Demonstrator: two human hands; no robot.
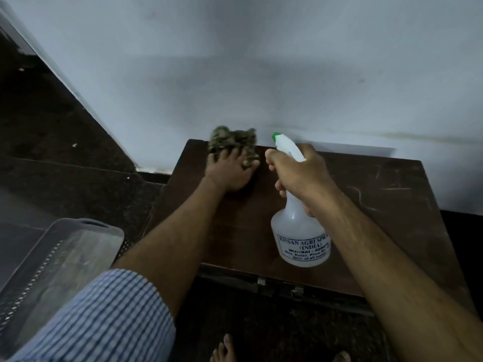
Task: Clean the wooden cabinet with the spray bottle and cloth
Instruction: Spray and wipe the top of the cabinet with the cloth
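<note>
Right fingers (273, 158) wrap spray bottle (300, 239).

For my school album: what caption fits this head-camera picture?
Left hand presses a crumpled dark cloth on the brown wooden cabinet; right hand holds a white plastic spray bottle.

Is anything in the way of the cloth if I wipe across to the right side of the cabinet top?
Only the spray bottle, held in the right hand just right of the cloth under the left hand. The rest of the wooden cabinet top shows only scratches.
</note>
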